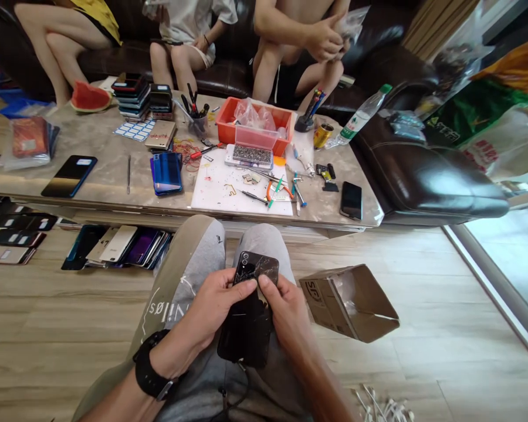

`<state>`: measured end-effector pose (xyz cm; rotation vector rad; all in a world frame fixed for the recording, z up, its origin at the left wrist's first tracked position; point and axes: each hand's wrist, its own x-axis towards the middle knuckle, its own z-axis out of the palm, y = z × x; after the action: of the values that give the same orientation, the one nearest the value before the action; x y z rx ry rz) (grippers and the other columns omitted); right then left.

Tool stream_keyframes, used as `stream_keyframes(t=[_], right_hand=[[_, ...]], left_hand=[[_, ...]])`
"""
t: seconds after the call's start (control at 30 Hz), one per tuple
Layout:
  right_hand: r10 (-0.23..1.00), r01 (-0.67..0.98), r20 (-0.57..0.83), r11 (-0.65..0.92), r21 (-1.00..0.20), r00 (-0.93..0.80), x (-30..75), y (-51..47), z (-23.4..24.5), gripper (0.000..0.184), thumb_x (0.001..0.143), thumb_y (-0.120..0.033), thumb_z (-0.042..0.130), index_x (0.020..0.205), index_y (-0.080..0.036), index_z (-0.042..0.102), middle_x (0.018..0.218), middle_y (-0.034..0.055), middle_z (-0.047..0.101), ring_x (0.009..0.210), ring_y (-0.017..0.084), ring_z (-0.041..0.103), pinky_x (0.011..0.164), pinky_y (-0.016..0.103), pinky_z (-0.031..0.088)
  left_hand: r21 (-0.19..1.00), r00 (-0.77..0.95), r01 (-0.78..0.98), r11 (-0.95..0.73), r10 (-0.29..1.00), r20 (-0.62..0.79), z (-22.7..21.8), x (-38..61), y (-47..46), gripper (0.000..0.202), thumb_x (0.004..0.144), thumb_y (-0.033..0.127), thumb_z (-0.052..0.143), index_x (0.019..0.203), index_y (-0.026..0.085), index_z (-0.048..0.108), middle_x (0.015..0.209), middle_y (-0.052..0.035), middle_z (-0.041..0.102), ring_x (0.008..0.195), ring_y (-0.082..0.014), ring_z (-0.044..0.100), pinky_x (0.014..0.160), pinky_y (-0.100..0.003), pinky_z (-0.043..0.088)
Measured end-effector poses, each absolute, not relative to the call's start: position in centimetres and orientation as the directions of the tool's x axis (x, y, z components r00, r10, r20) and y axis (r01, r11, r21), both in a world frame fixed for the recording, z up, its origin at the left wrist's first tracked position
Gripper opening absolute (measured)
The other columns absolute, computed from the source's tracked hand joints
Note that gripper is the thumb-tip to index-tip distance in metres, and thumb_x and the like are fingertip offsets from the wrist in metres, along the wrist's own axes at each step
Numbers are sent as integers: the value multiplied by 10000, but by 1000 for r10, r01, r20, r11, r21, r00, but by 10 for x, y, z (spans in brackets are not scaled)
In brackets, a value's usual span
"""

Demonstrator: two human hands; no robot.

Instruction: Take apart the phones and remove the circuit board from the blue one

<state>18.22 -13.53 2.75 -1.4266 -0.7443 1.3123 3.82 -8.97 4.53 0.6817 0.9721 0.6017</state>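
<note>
Over my lap I hold a black phone [246, 334], its cracked back facing up and its camera lenses at the upper left corner. My left hand [215, 302] grips the phone's left side, thumb laid across the back. From the right, my right hand [286, 305] wraps the other edge, and its thumb presses on the back close to the left thumb. Most of the other fingers are hidden under the phone. Beyond my knees, a white work mat [211, 196] on the low table carries screwdrivers, tweezers, orange-handled pliers [275, 190] and small parts.
On the table stand an orange bin [226, 132], a water bottle [356, 120], stacked phones [132, 99] and a watermelon piece [90, 97]. An open cardboard box [325, 302] sits on the floor at right; more phones [118, 243] lie at left. Several people sit on the sofa [105, 64].
</note>
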Motion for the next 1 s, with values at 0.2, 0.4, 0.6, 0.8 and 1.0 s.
stream_keyframes(t=[0.2,0.4,0.6,0.8,1.0], right_hand=[[941,52,-320,-327,-944,110,180,-138,36,386,946,-515,618,860,-159,739,758,28,676,706,183,573,615,253,439],[962,206,-257,-270,-940,89,171,-136,37,408,982,-480,511,791,-151,657,703,10,567,656,148,477,581,243,381],[967,263,-226,-251,-932,121,167,-136,36,434,999,-493,474,721,-177,582,652,-9,521,601,129,415,537,247,307],[987,363,-147,-158,-918,60,166,-139,40,440,1022,-448,435,664,-200,504,639,-2,560,593,129,436,557,270,277],[978,483,-198,-146,-863,-58,158,-155,45,381,961,-380,484,626,-220,398,597,-12,522,562,120,419,553,292,241]], left_hand=[[723,411,-232,651,739,-534,36,31,-89,437,707,497,903,878,123,755,758,-40,729,676,-153,611,633,-240,481],[682,418,-300,667,735,-534,30,26,-89,395,712,453,920,893,134,773,786,-57,765,704,-167,665,664,-244,541],[651,420,-331,683,724,-546,29,23,-89,336,704,392,942,859,138,785,735,-39,757,647,-147,666,623,-221,552],[610,415,-358,707,706,-574,27,20,-88,320,680,381,960,785,145,772,668,-16,732,561,-113,625,570,-204,535],[624,323,-432,651,758,-567,25,19,-83,359,616,395,995,737,157,755,628,26,695,547,-80,581,524,-159,472]])
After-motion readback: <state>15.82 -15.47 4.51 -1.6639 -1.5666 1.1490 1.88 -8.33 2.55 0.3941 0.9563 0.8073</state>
